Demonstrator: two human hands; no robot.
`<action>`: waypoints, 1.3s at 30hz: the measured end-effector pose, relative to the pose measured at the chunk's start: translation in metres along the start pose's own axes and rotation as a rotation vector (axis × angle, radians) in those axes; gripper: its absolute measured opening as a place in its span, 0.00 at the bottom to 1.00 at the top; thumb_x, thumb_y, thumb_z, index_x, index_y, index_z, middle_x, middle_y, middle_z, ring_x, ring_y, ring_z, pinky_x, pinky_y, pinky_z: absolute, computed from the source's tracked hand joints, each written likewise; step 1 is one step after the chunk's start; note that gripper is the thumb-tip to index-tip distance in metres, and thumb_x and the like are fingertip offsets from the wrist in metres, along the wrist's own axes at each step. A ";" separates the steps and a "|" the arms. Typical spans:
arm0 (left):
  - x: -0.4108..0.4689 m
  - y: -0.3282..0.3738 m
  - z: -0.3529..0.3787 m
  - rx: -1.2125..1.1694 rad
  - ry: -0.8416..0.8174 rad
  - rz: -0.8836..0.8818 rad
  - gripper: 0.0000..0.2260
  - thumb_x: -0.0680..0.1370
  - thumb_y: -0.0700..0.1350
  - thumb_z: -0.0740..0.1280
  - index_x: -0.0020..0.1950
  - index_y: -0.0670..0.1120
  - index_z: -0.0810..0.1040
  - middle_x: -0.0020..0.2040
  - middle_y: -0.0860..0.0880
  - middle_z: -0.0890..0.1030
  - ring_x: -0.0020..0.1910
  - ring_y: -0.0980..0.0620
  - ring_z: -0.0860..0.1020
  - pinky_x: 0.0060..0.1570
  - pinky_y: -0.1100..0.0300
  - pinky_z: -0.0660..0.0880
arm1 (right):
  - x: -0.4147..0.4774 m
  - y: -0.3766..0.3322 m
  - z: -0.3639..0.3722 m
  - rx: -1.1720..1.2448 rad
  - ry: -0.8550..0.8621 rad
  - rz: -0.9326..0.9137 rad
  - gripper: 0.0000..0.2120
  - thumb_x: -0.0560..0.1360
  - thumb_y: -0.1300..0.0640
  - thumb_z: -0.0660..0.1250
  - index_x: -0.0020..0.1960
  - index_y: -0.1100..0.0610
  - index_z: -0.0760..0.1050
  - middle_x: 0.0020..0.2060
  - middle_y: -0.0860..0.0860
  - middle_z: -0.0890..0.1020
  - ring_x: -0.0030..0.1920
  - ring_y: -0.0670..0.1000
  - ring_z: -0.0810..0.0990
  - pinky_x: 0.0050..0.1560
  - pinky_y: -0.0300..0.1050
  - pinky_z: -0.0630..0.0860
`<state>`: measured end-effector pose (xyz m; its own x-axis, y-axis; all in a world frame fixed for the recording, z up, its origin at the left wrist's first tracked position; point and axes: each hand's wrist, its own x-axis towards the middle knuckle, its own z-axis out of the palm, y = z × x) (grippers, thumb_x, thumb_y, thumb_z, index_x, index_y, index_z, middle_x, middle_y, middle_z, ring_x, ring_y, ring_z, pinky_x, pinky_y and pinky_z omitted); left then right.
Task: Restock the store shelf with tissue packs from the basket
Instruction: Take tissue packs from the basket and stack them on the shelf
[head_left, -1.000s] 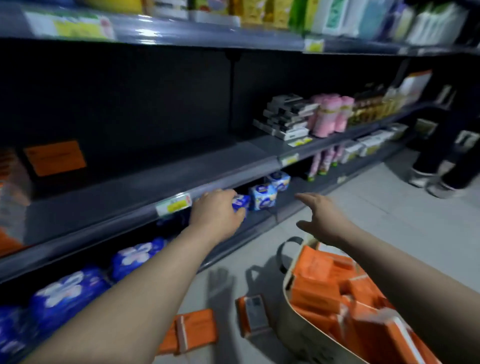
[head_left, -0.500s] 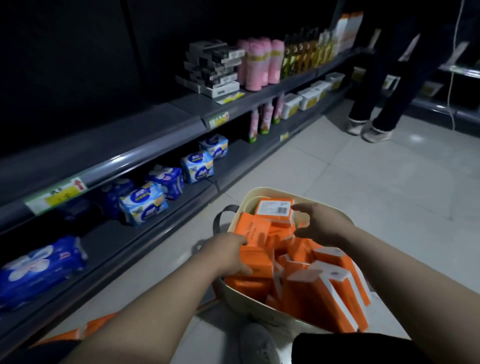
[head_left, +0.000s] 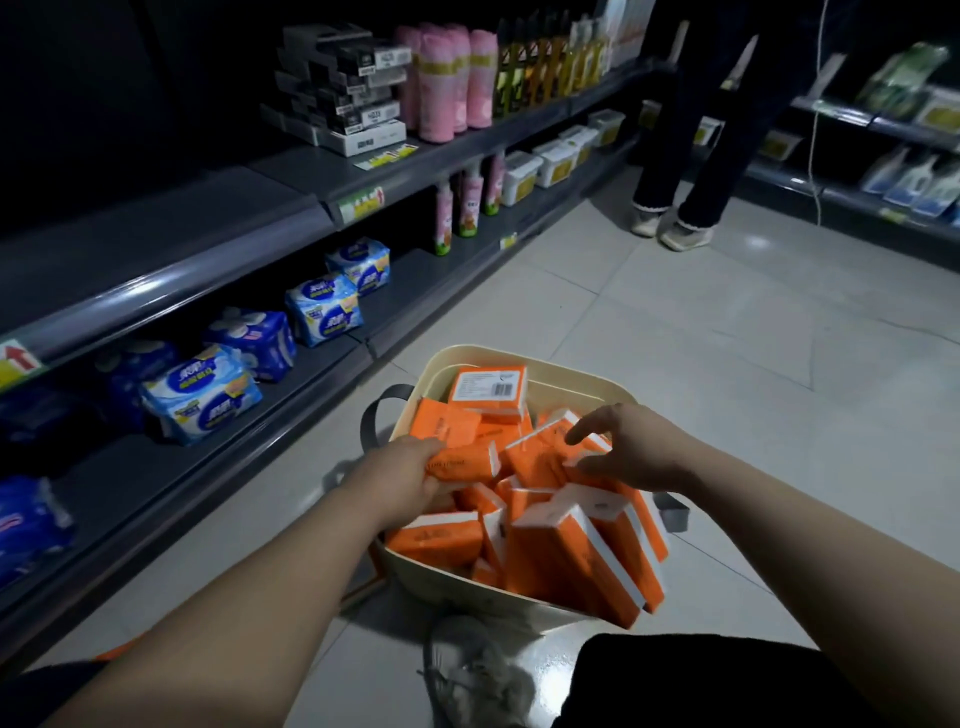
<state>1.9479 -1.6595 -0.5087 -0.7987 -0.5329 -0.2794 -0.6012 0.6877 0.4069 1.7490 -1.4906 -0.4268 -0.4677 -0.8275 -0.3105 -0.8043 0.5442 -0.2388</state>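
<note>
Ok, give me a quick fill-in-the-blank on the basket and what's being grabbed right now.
The left grip holds an ____ tissue pack.
The cream basket stands on the tiled ____.
The far pack, lying on top, shows a printed ____.
Missing words: orange; floor; barcode.

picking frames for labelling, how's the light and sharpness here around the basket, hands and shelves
Head view: dim overall, upper left of the dark grey metal shelf nearly black; a glare spot on the pale tiled floor; cream plastic basket clearly readable; left hand gripping an orange wrapped tissue pack fairly sharp, right hand slightly smeared; shelf edges bow from the wide lens.
</note>
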 end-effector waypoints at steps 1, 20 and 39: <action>-0.001 0.002 -0.003 0.019 0.017 -0.004 0.19 0.76 0.55 0.63 0.67 0.63 0.67 0.61 0.51 0.73 0.55 0.48 0.76 0.54 0.50 0.75 | -0.004 0.000 -0.001 0.010 0.012 -0.012 0.15 0.71 0.49 0.71 0.57 0.47 0.79 0.60 0.48 0.78 0.57 0.50 0.76 0.53 0.41 0.73; -0.027 0.001 -0.057 -0.508 0.640 -0.137 0.11 0.73 0.41 0.73 0.54 0.48 0.80 0.63 0.47 0.69 0.57 0.51 0.72 0.56 0.62 0.66 | -0.024 -0.045 0.017 -0.199 -0.051 -0.080 0.22 0.69 0.44 0.69 0.60 0.52 0.75 0.52 0.52 0.80 0.50 0.52 0.77 0.46 0.44 0.73; -0.107 -0.083 -0.141 -0.669 0.749 -0.339 0.22 0.69 0.41 0.68 0.59 0.57 0.66 0.57 0.44 0.74 0.55 0.44 0.73 0.51 0.53 0.73 | 0.024 -0.156 -0.033 0.852 0.234 -0.137 0.20 0.74 0.63 0.64 0.63 0.50 0.64 0.37 0.55 0.74 0.36 0.52 0.74 0.37 0.47 0.72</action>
<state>2.0866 -1.7289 -0.3904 -0.2357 -0.9707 0.0462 -0.4717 0.1559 0.8678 1.8511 -1.6003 -0.3671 -0.5253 -0.8491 -0.0557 -0.3566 0.2791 -0.8916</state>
